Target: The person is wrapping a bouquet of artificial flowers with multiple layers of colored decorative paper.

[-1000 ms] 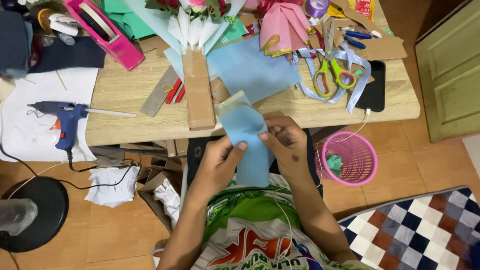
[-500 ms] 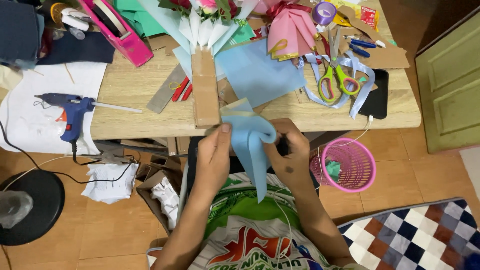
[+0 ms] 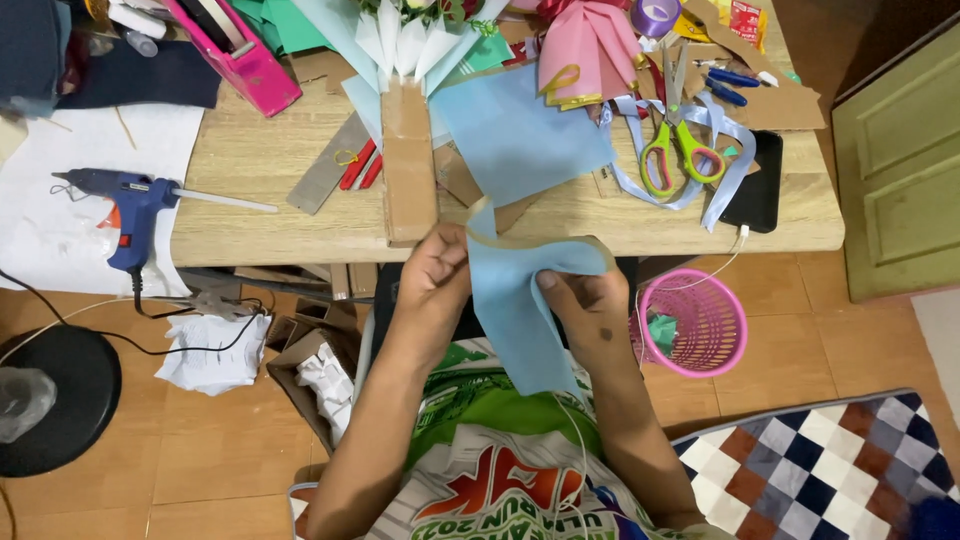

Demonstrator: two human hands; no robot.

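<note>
A light blue paper sheet [image 3: 520,300] is held in front of the table's [image 3: 250,190] near edge. It is pinched at its left by the left hand [image 3: 432,272] and at its right by the right hand [image 3: 585,300]. A pink basket [image 3: 695,322] stands at the right.

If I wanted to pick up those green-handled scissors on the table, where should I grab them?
Probably by the green handle loops of the scissors, coming from the table's near edge. They lie flat with loops toward the person and blades pointing away, and ribbon lies around them.
</note>
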